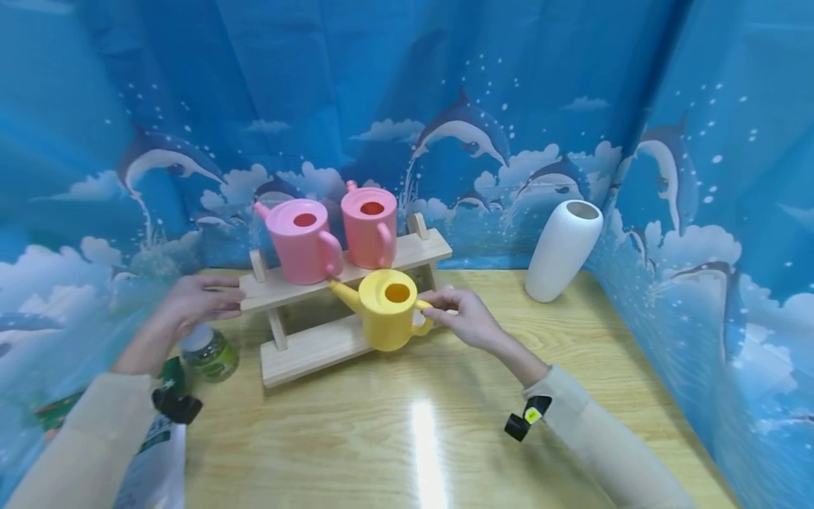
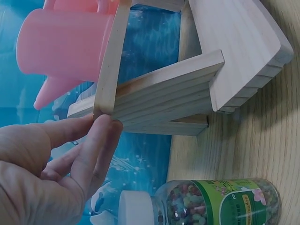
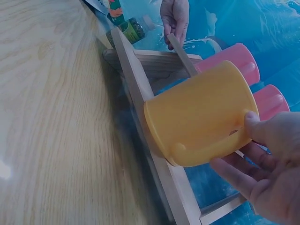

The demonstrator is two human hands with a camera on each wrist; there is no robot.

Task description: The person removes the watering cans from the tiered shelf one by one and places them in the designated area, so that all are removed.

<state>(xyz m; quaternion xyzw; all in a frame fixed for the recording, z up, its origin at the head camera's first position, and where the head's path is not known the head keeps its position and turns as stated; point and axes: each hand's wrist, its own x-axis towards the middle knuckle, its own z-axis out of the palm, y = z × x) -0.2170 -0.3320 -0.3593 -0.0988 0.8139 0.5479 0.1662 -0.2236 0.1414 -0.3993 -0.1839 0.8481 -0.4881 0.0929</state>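
Note:
A yellow watering can (image 1: 386,314) is at the lower step of a two-step wooden stand (image 1: 311,352), its spout pointing left. My right hand (image 1: 467,318) pinches its handle; in the right wrist view the thumb (image 3: 255,126) lies near the top of the handle, fingers below. At the stand's left end my left hand (image 1: 197,304) holds the edge of the upper board (image 2: 107,79) between thumb and fingertips. Two pink watering cans, one at left (image 1: 299,244) and one at right (image 1: 370,230), stand on the upper step.
A clear jar (image 1: 213,353) with a white cap and colourful beads stands by my left wrist. Printed bags (image 1: 152,452) lie at the front left. A tall white vase (image 1: 562,251) stands at the back right, near the blue dolphin curtain (image 1: 540,92).

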